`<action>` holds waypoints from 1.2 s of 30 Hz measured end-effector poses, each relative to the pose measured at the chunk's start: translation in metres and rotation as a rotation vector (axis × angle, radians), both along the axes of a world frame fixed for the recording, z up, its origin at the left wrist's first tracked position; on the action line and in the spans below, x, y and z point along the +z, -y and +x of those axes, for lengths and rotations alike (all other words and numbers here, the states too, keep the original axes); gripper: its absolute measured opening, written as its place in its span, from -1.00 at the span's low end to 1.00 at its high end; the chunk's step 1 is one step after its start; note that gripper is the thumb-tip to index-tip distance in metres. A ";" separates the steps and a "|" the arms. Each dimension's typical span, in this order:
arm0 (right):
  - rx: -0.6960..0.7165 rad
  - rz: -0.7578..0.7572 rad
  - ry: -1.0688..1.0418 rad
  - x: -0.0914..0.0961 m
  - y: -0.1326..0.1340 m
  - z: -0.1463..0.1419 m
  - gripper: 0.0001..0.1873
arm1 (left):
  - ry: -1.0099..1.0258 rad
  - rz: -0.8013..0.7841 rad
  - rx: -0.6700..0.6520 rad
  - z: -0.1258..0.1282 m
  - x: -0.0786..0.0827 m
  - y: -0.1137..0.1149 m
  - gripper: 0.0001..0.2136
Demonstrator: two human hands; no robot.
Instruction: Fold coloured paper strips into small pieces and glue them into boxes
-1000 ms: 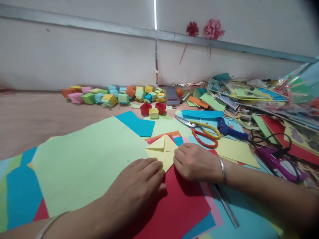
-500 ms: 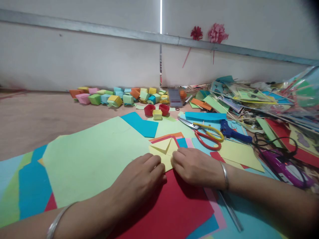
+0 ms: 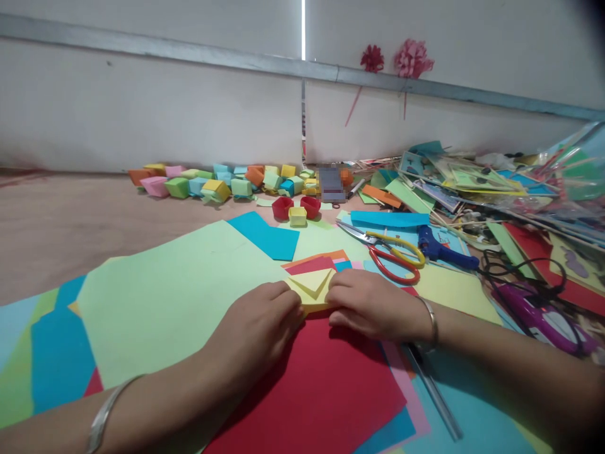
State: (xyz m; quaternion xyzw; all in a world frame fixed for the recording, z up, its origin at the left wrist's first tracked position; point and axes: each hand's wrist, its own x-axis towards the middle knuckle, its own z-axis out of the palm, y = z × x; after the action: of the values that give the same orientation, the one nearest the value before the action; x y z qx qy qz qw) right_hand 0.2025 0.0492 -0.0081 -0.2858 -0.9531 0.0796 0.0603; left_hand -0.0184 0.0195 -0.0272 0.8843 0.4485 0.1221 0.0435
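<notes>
A folded piece of yellow paper [image 3: 312, 282] lies between my two hands, with a triangular flap on its upper side and a folded front edge. My left hand [image 3: 267, 318] grips its left side, fingers closed. On the right side, my right hand [image 3: 362, 302] pinches the paper, thumb below the curled fingers. Both fingertips are partly hidden. Beneath the hands is a red sheet [image 3: 321, 384], and a large pale green sheet [image 3: 174, 302] spreads to the left. Just beyond stand a small yellow paper box [image 3: 297, 217] and two red ones [image 3: 282, 208].
Scissors [image 3: 392, 252] with red and yellow handles lie beyond my right hand, beside a blue glue gun [image 3: 444, 250]. A metal rod [image 3: 435, 391] rests near my right wrist. Several paper boxes [image 3: 215, 190] line the wall. Craft scraps [image 3: 482, 176] pile up at right.
The yellow paper's near part has been folded up, so it looks shorter with a thick front edge. Both hands have shifted slightly, and the right one has turned to pinch its side.
</notes>
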 end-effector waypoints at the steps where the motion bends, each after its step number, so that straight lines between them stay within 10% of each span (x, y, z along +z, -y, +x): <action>1: -0.034 -0.044 -0.027 0.000 -0.001 0.001 -0.87 | 0.016 -0.019 0.017 0.001 0.001 -0.001 -0.72; 16: -0.521 -0.136 -0.130 -0.012 0.002 -0.012 -0.75 | 0.172 -0.168 0.168 0.004 0.007 -0.013 -0.79; 25: -0.559 -0.147 -0.108 -0.012 -0.001 -0.014 -0.77 | 0.044 0.045 0.147 -0.002 -0.001 -0.018 -0.69; 36: -0.336 -0.045 -0.587 -0.021 -0.002 -0.006 -0.84 | 0.586 -0.400 0.213 0.004 0.007 -0.016 -0.87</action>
State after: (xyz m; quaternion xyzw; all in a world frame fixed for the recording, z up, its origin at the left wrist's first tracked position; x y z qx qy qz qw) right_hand 0.1966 0.0515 -0.0288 -0.4049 -0.8327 0.1685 0.3381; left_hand -0.0140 0.0357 -0.0202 0.7345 0.5214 0.2838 0.3289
